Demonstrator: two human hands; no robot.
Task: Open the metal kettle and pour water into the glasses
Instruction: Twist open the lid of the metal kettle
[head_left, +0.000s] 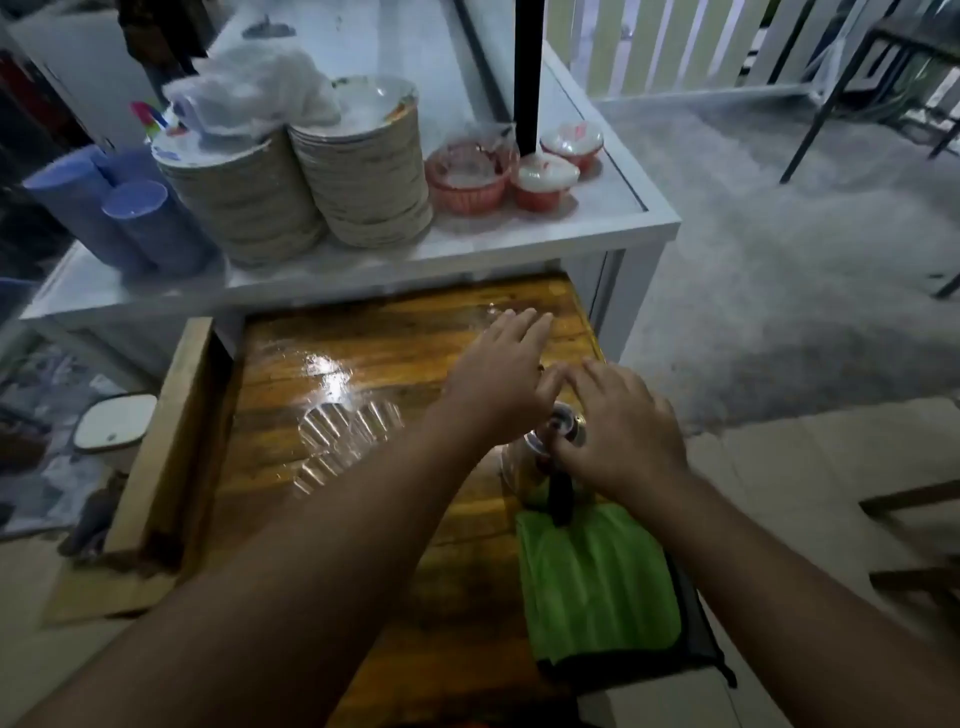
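The metal kettle (524, 467) stands near the right edge of the wooden table (363, 343), mostly hidden under my hands. Its black handle points toward me. My right hand (623, 426) lies over the kettle's top, fingers curled around the lid (563, 423). My left hand (498, 379) hovers just left of it with flat, spread fingers, its fingertips meeting the right hand's. Several clear ribbed glasses (343, 436) stand together on the table, left of the kettle.
A green cloth (597, 582) lies on the table just behind the kettle. A white counter (467, 244) beyond the table carries two plate stacks (332, 192), blue cups (130, 218) and red baskets (467, 176). A black pole (527, 78) rises from it.
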